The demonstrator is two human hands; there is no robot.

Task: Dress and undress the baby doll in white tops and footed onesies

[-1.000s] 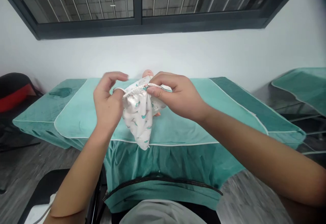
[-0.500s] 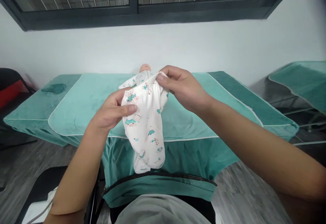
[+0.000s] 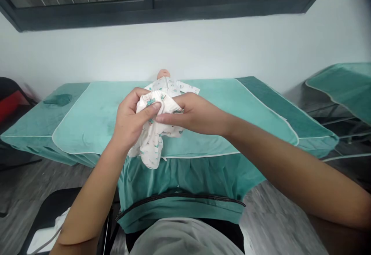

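Observation:
Both hands grip small white baby pants (image 3: 152,145) with a green and orange cartoon print, bunched up in front of me. My left hand (image 3: 130,116) pinches the waistband side, its thumb pressed on the cloth. Close beside it, my right hand (image 3: 197,114) holds the other side, thumb in front and fingers partly hidden in the fabric. Behind the pants a baby doll (image 3: 164,73) lies on the bed, its head toward the wall. The doll wears a white printed top (image 3: 171,86) with its sleeves spread; my hands and the pants cover its lower part.
The bed (image 3: 95,123) has a light green cover and a face hole (image 3: 58,99) at its left end. A black chair (image 3: 49,212) with white items stands at lower left. Another green-covered bed (image 3: 344,87) is at right. A dark-framed window (image 3: 150,7) is above.
The pants hung stretched out between my hands; now they are raised and gathered up. My right hand has come down and left, close to my left hand. More of the doll's top shows.

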